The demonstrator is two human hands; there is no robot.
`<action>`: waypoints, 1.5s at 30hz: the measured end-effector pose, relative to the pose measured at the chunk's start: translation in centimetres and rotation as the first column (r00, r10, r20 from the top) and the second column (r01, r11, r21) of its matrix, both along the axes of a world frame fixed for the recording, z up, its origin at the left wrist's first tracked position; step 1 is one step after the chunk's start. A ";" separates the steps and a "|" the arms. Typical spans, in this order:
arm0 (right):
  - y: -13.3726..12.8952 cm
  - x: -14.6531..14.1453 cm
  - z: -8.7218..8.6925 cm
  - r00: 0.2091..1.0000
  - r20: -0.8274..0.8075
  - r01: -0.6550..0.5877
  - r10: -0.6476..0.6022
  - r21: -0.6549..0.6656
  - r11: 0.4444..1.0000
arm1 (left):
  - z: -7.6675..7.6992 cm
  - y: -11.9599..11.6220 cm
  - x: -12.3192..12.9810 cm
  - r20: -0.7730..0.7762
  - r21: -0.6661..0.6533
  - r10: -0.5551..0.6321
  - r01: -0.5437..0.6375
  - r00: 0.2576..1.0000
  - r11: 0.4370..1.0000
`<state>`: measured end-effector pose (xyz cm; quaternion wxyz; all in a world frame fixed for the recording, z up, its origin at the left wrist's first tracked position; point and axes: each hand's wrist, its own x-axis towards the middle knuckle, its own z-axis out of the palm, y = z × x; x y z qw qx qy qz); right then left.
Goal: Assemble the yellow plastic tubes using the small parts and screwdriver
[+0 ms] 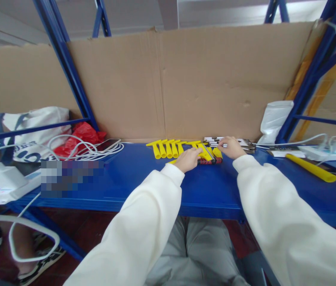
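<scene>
My left hand (188,159) is closed on a yellow T-shaped scraper (206,152), which lies tilted at its fingertips. My right hand (231,147) is just to the right, thumb and fingers pinched together; what they hold, if anything, is too small to make out. Under and beside the scraper is a black-and-red item (215,161), partly covered. Left of my hands stands a row of several yellow T-shaped scrapers (168,149) with hollow tube handles. Behind my right hand lie several flat black-and-white pieces (212,140), partly hidden by it.
A long yellow tube (312,168) lies on the blue table (144,180) at right, near a white power strip (319,153). White cables (108,148), a red bag (81,137) and a cloth bag (36,127) sit at left. A cardboard panel (215,79) closes off the back.
</scene>
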<state>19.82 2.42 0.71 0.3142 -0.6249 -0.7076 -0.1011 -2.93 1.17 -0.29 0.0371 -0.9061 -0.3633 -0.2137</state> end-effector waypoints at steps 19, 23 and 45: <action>-0.4 -3.7 -0.3 0.928 0.296 -0.278 0.225 0.152 0.948 | -0.4 0.3 0.1 0.013 0.033 -0.078 0.078 0.997 0.996; -1.2 -4.0 0.1 0.902 0.381 -0.258 0.203 0.097 0.961 | -0.2 0.1 0.1 0.002 0.033 -0.064 0.064 0.998 0.997; -1.7 -4.3 0.2 0.965 0.262 -0.062 0.022 0.146 0.987 | 0.0 -0.1 0.1 0.014 0.032 -0.023 0.022 1.000 0.999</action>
